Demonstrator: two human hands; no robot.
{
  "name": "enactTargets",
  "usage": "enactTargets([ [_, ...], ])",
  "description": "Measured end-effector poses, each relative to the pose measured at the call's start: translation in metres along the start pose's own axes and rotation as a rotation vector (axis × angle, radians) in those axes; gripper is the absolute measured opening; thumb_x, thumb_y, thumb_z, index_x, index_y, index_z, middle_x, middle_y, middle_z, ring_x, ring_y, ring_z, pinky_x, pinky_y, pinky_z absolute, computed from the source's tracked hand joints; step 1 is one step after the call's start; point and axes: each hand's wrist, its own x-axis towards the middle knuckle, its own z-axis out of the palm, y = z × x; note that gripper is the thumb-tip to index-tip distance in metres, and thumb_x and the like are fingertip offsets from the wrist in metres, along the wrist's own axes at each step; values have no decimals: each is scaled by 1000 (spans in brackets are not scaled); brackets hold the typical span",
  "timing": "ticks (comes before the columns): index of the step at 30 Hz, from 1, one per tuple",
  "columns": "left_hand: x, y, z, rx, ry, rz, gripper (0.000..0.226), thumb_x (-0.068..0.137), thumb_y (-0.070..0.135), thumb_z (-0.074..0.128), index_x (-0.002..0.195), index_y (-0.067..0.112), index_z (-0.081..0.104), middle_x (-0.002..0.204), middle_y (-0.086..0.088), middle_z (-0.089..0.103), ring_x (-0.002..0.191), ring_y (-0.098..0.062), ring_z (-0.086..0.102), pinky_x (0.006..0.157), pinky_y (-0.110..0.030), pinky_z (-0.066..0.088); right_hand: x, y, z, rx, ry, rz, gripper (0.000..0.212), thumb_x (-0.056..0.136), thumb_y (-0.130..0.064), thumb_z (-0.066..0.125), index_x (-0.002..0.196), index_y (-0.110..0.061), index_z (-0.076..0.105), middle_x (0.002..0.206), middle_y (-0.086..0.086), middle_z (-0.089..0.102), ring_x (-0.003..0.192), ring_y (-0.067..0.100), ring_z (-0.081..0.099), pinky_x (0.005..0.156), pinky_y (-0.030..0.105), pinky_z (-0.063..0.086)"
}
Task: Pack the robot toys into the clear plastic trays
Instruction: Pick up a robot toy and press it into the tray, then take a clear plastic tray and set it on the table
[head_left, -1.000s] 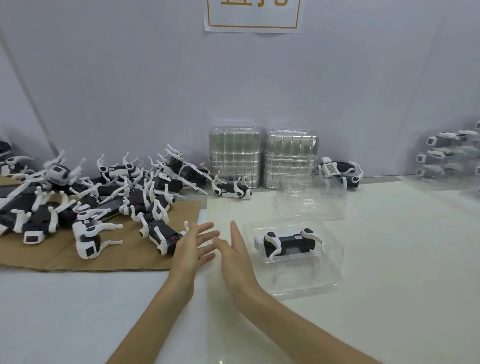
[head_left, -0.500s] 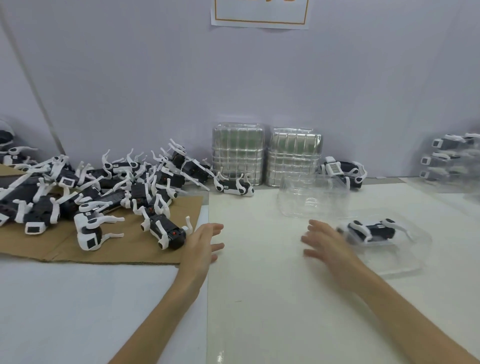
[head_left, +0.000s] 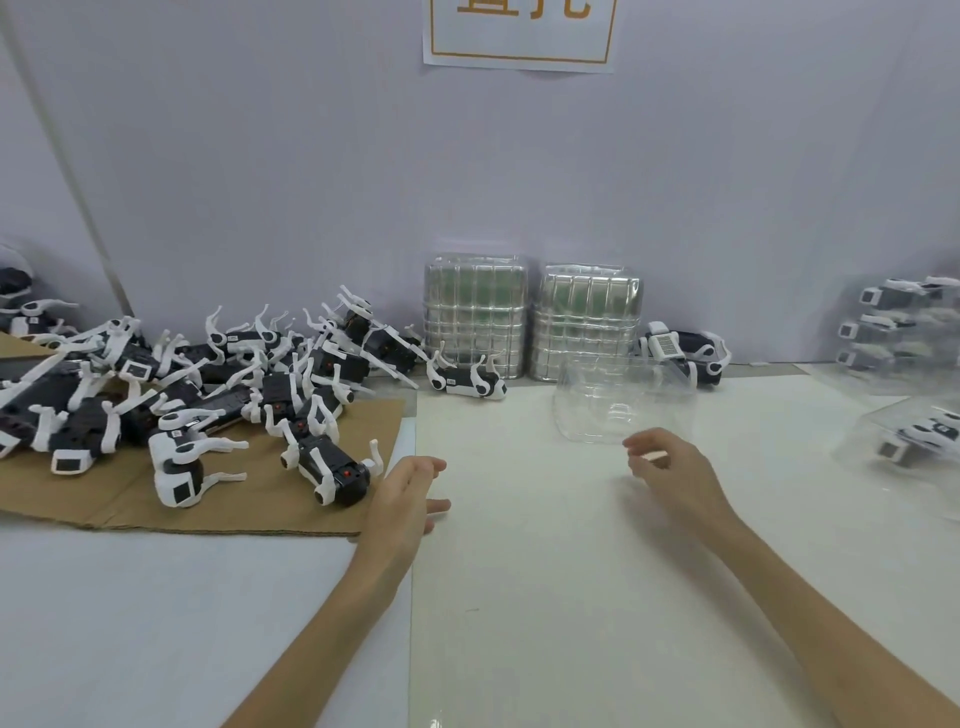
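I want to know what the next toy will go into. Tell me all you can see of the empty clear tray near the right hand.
The empty clear tray is thin, see-through moulded plastic with rounded corners and faint ribs. It holds nothing and sits on the white table, before the two stacks of trays. The right hand hovers at its near edge; contact cannot be told.

black-and-white robot toys are lying jumbled at nine o'clock, legs sticking up at all angles. one toy is lying on its side nearest, at the heap's near edge. another toy is lying legs-up at twelve o'clock, just before two stacks of clear trays standing upright. an empty clear tray is sitting at one o'clock. a packed tray is resting tilted at three o'clock.
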Motion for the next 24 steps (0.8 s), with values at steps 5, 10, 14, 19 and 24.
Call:
enactTargets([
  [5,1,-2,0,35,-12,18,26,105,23,41,96,27,65,112,14,62,90,-17,72,76,-29,48,50,-19,8,-467,168,-315,44,89,-2,60,132,-13,57,133,7,59,122,30,50,100,39,35],
  [10,1,-4,1,62,-28,12,25,104,23,43,95,31,64,112,17,62,85,-13,73,93,-39,49,92,-20,5,-859,27,-155,48,96,-18,53,143,-19,45,147,4,49,139,25,37,110,44,24],
  [14,1,-3,-1,32,-56,6,23,104,21,44,98,29,65,110,13,62,81,-10,72,71,-26,50,94,-25,8,-833,-24,-129,29,98,-17,52,126,-23,59,127,0,64,132,25,44,110,41,21],
  [19,-2,0,-1,15,-120,-5,20,100,14,48,100,23,66,102,4,71,74,-10,73,62,-22,50,75,-44,17,-767,-167,-205,27,98,-16,50,122,-25,60,108,-7,65,117,20,57,105,40,32],
  [24,-4,-3,-1,-6,-210,-33,17,99,13,53,102,20,68,91,8,75,79,-17,74,76,-33,56,47,-68,25,-523,-109,-284,26,98,-11,51,118,-22,64,102,-5,70,107,19,63,104,43,39],
])
